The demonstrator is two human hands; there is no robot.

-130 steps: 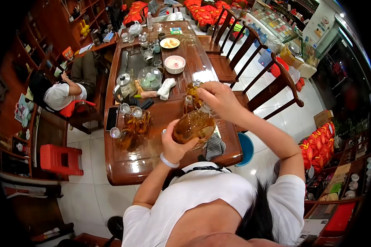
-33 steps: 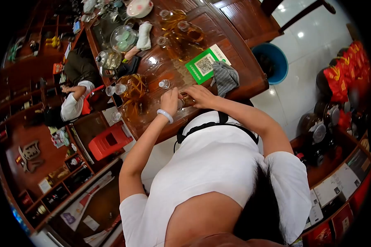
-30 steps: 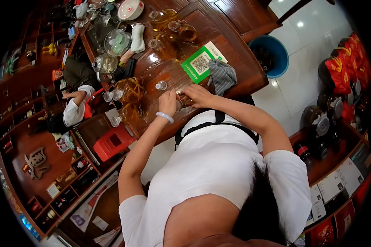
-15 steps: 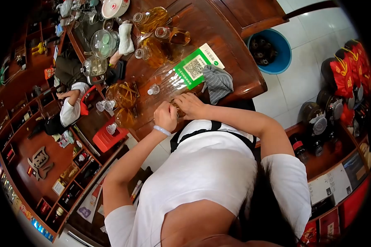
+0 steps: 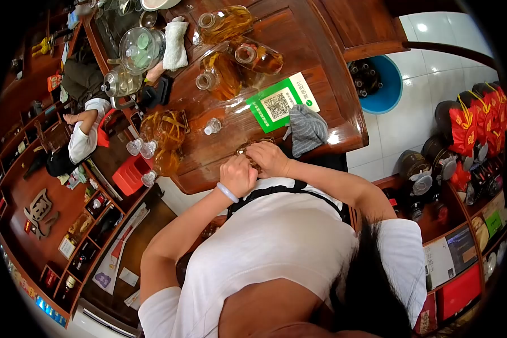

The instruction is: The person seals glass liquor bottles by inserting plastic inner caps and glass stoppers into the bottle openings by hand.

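My left hand (image 5: 239,175), with a pale bracelet at its wrist, is closed beside my right hand (image 5: 270,159) at the table's near edge. Both are curled around a small brown, glossy thing (image 5: 248,147) with a patterned surface. My fingers cover most of it, so its kind does not show. Beyond them a clear glass stopper (image 5: 212,126) stands on the wooden table (image 5: 203,163). Right of it lie a green payment-code card (image 5: 265,115) and a grey striped cloth (image 5: 308,130), close to my right hand.
Amber-filled bottles (image 5: 225,23) with clear stoppers stand at the back and left. Beyond are a white towel (image 5: 176,45), a glass teapot (image 5: 121,83) and a red bin (image 5: 132,173). A blue bucket (image 5: 388,84) sits on the floor. Another person's white sleeve (image 5: 87,135) shows at left.
The view has shifted a little, so the table's things sit differently in the frame. Both hands stay together on the brown thing, which shows slightly more above my fingers.
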